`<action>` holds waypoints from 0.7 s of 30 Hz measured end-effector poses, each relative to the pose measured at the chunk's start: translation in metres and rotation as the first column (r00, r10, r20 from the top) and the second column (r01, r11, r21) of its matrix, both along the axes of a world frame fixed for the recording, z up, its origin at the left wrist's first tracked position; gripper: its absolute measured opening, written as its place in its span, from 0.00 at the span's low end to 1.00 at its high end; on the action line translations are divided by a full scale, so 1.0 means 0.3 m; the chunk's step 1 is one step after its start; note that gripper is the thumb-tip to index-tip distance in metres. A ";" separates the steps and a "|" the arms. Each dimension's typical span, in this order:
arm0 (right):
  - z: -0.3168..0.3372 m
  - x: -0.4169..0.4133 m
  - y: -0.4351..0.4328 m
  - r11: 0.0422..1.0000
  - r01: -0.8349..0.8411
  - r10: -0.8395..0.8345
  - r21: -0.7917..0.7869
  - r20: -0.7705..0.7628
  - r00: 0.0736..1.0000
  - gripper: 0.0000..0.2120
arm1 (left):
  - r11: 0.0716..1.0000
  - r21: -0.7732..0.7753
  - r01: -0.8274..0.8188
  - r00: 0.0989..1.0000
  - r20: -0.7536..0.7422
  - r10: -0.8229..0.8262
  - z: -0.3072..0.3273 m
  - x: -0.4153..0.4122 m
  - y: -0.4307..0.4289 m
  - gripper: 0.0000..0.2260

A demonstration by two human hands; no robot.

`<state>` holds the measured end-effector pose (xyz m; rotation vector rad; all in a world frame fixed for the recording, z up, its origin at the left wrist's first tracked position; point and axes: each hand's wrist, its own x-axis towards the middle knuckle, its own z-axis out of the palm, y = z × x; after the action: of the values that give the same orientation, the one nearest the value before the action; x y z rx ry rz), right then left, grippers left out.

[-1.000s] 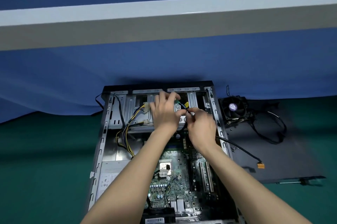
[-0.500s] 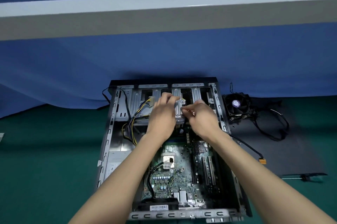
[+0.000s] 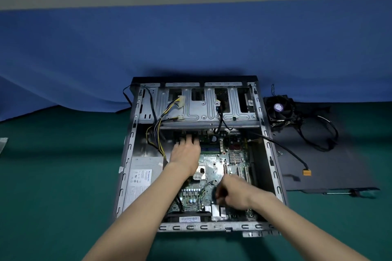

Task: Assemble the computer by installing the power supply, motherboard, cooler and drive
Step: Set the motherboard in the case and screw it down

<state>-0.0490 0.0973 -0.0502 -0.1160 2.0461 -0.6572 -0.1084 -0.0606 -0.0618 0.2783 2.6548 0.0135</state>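
On the green worktop (image 3: 53,186), well to the left of both grips, lies the open computer case (image 3: 192,227). The grey power supply (image 3: 144,180) sits in the case's near-left corner, just left of the left forearm. Its yellow and black cable bundle (image 3: 158,127) rises past the left side of the left grip (image 3: 186,155) toward the drive cage (image 3: 207,108), which spans the case's far end beyond that grip. The left grip lies palm down over the far left part of the motherboard (image 3: 214,167). Its fingers reach straight forward, loose and holding nothing that shows, their tips in the shadow under the cage's edge. The bare processor socket (image 3: 201,170) shows just beside its wrist, between the two grips. The right grip (image 3: 233,194) hovers over the board's near-right part with its fingers curled. It is blurred, and whether it pinches anything cannot be told. A black cable (image 3: 282,146) runs out of the case to the right of this grip and ends in an orange plug (image 3: 307,172) on a dark panel (image 3: 331,167). The cooler (image 3: 280,110), fan up, stands outside the case on that panel's far corner, well apart from both grips, its cord (image 3: 322,133) looped beside it.
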 end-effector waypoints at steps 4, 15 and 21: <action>-0.061 0.012 -0.035 0.997 -0.069 0.072 -0.036 0.090 0.993 0.14 | 0.995 -0.006 -0.098 0.991 0.089 0.098 -0.071 -0.076 0.002 0.33; -0.074 0.009 -0.042 0.961 -0.277 0.276 -0.016 -0.037 0.960 0.06 | 0.978 0.115 -0.175 0.974 0.165 0.155 -0.117 -0.160 -0.010 0.26; -0.071 0.019 -0.072 0.838 -0.546 0.538 0.011 -0.184 0.822 0.05 | 0.969 0.125 -0.213 0.965 0.184 0.188 -0.127 -0.163 -0.014 0.25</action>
<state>-0.0433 0.0757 -0.0716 -0.7830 2.0302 -0.3328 -0.1574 -0.0649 -0.0999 0.0497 2.5029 0.2833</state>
